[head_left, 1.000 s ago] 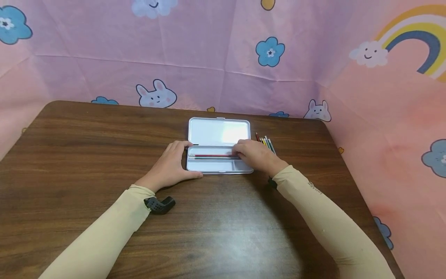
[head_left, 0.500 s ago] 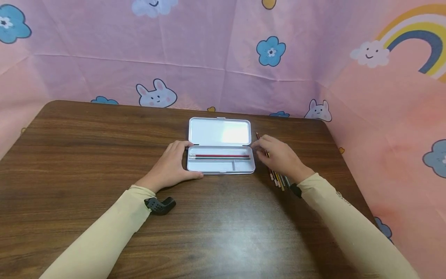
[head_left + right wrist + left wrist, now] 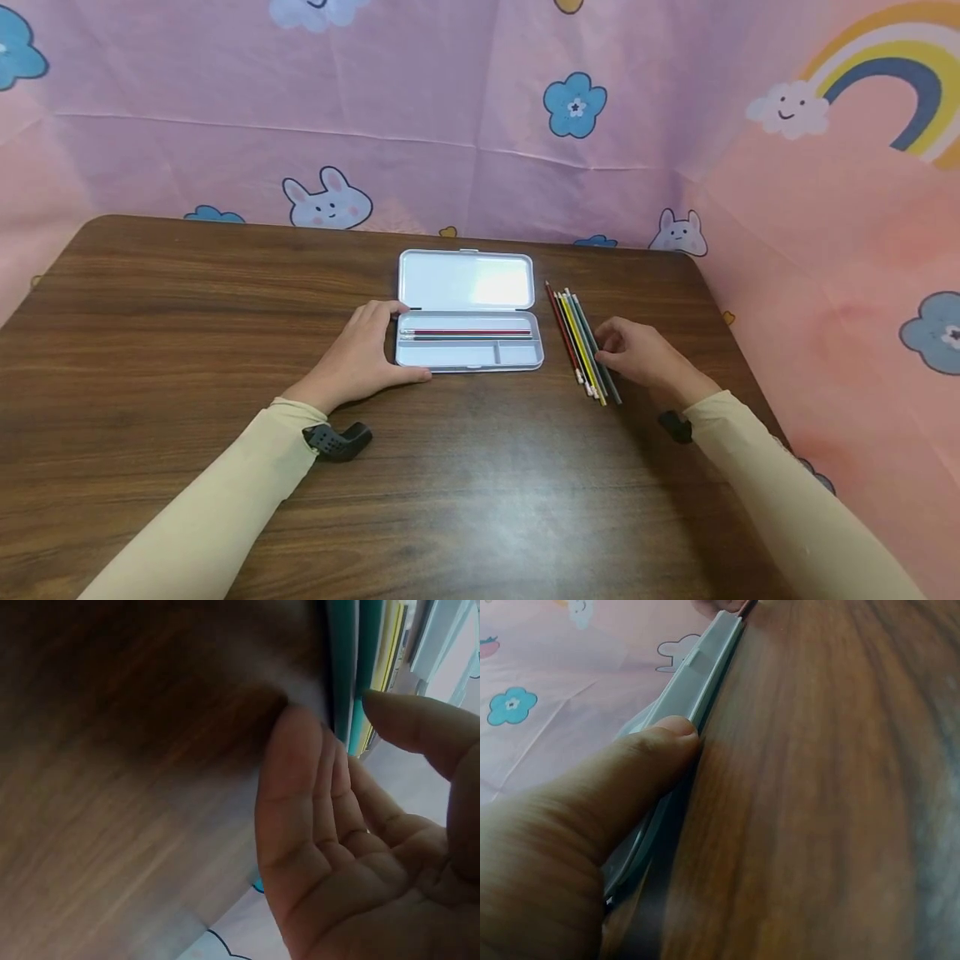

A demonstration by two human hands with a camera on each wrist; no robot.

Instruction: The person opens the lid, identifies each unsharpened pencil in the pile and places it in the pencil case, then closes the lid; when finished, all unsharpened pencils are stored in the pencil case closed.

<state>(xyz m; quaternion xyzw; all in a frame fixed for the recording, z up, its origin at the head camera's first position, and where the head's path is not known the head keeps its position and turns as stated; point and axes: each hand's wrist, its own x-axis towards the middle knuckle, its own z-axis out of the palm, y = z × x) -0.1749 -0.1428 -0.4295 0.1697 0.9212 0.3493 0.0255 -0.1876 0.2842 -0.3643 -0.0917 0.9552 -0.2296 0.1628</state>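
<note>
An open white pencil case (image 3: 468,367) lies on the table with several pencils (image 3: 468,335) in its back compartment. My left hand (image 3: 356,354) grips the case's left end, thumb along the front edge and fingers at the hinge side. In the left wrist view the thumb (image 3: 656,750) presses the case's side wall. To the right of the case lies a row of loose pencils (image 3: 581,350), red, yellow and green among them. My right hand (image 3: 637,350) is at the green pencil (image 3: 611,383) on the row's right side, fingertips and thumb on either side; a firm hold does not show.
The brown wooden table (image 3: 225,275) reaches back to a pink patterned cloth (image 3: 420,100), which also hangs along the right side. The case lid (image 3: 467,279) lies folded back behind the tray.
My right hand has come out of the case, leaving the pencils there, and moved right across the loose row to its right side. The left hand has stayed on the case.
</note>
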